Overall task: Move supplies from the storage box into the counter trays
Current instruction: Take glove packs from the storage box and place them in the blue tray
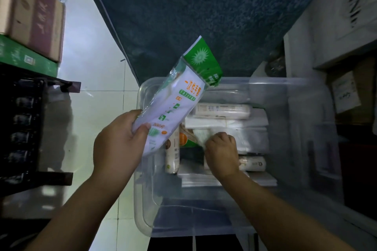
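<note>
Presently, my left hand (pixel 120 138) is closed round the near end of a long white-and-green packet (pixel 179 96), with the thumb on its printed face and the fingers behind it. The packet is held tilted above the left side of the storage box (pixel 140 206), and its green header points far and right.

My right hand (pixel 221 153) is down inside the box. Its fingers are curled onto a crumpled white bag (pixel 201 134) and grip it among the other supplies.

The box is clear plastic and stands on the floor directly below me. Contents noted:
- A stack of flat white packs (pixel 200 177) lies at the near side, under my right wrist.
- A small roll (pixel 253 163) lies just right of that wrist.
- A tall white container (pixel 172 159) lies along the left wall, partly behind the held packet.
- A longer roll (pixel 222 110) lies crosswise at the far side.

A dark blue cloth (pixel 204 6) hangs beyond the box. To the left is pale tiled floor (pixel 91 57), then a black crate (pixel 20 128). Farther off, brown cartons (pixel 32 12) are stacked on a green carton (pixel 26 57). To the right stand white cartons (pixel 336 16); their labels are too blurred to read.
</note>
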`<state>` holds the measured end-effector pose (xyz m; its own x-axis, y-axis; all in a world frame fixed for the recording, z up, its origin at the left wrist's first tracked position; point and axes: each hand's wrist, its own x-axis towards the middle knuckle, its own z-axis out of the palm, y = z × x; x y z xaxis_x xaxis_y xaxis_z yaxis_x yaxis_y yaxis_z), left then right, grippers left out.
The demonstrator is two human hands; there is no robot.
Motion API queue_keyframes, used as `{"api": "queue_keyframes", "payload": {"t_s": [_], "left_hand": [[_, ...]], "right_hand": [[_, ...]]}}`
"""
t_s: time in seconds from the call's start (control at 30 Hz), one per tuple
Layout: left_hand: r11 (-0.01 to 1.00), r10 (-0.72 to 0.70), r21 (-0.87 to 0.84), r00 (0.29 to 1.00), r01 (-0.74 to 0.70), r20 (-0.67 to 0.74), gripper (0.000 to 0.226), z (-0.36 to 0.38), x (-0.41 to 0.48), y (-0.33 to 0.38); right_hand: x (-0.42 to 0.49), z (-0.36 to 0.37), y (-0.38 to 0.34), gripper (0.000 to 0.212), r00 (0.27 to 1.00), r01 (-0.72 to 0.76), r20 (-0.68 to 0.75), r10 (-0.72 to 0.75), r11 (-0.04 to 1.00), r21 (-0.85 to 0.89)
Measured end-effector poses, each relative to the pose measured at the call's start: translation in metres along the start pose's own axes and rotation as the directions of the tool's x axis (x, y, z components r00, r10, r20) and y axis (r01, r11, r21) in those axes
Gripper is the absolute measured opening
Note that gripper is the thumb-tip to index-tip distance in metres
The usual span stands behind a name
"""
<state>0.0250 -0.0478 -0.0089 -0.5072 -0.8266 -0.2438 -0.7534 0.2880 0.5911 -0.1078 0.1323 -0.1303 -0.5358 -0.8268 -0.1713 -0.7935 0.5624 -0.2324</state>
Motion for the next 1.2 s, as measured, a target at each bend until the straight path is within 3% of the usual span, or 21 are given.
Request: {"api": "queue_keyframes", "payload": {"t_s": [0.23,0.3,0.4,0.53,0.6,0.7,0.83,0.93,1.0,1.07,1.2], "left_hand": [[0.995,-0.017,0.096,0.997,0.01,0.079,0.003,-0.027,-0.01,0.022],[0.992,-0.02,0.126,0.992,0.005,0.122,0.004,-0.039,-0.011,0.03],[0.988,-0.034,0.154,0.977,0.001,0.21,0.004,-0.059,-0.012,0.047],[0.994,-0.086,0.088,0.944,0.061,0.318,0.009,-0.084,-0.017,0.077],[0.991,-0.091,-0.055,0.922,0.12,0.377,0.012,-0.095,-0.019,0.095],[0.928,-0.031,-0.319,0.894,0.192,0.448,0.021,-0.108,-0.022,0.125],[0.705,0.024,-0.617,0.858,0.35,0.514,0.011,-0.115,-0.025,0.172],[0.612,0.088,-0.671,0.807,0.418,0.583,0.028,-0.112,-0.026,0.197],[0.606,0.162,-0.675,0.766,0.421,0.623,0.023,-0.106,-0.028,0.211],[0.622,0.216,-0.655,0.71,0.428,0.67,0.018,-0.098,-0.035,0.223],[0.72,0.288,-0.598,0.633,0.352,0.719,0.03,-0.073,-0.053,0.245]], "right_hand": [[-0.047,-0.091,0.006,0.009,0.961,-0.04,-0.255,0.103,0.97,0.241],[-0.062,-0.115,0.005,0.015,0.939,-0.127,-0.265,0.22,0.936,0.328],[-0.075,-0.157,0.0,0.026,0.834,-0.281,-0.264,0.485,0.784,0.553],[-0.082,-0.224,-0.017,0.035,0.726,-0.149,-0.366,0.583,0.653,0.743],[-0.086,-0.255,-0.028,0.038,0.697,0.0,-0.462,0.548,0.645,0.764],[-0.093,-0.285,-0.041,0.03,0.71,0.118,-0.597,0.374,0.772,0.624],[-0.108,-0.299,-0.041,0.021,0.768,0.183,-0.624,0.145,0.883,0.431],[-0.122,-0.305,-0.034,0.02,0.774,0.237,-0.633,0.023,0.916,0.323],[-0.13,-0.308,-0.029,0.02,0.767,0.241,-0.642,-0.005,0.929,0.28],[-0.137,-0.311,-0.024,0.021,0.766,0.243,-0.642,-0.035,0.94,0.239],[-0.157,-0.316,-0.01,0.026,0.793,0.153,-0.609,-0.012,0.971,0.181]]}}
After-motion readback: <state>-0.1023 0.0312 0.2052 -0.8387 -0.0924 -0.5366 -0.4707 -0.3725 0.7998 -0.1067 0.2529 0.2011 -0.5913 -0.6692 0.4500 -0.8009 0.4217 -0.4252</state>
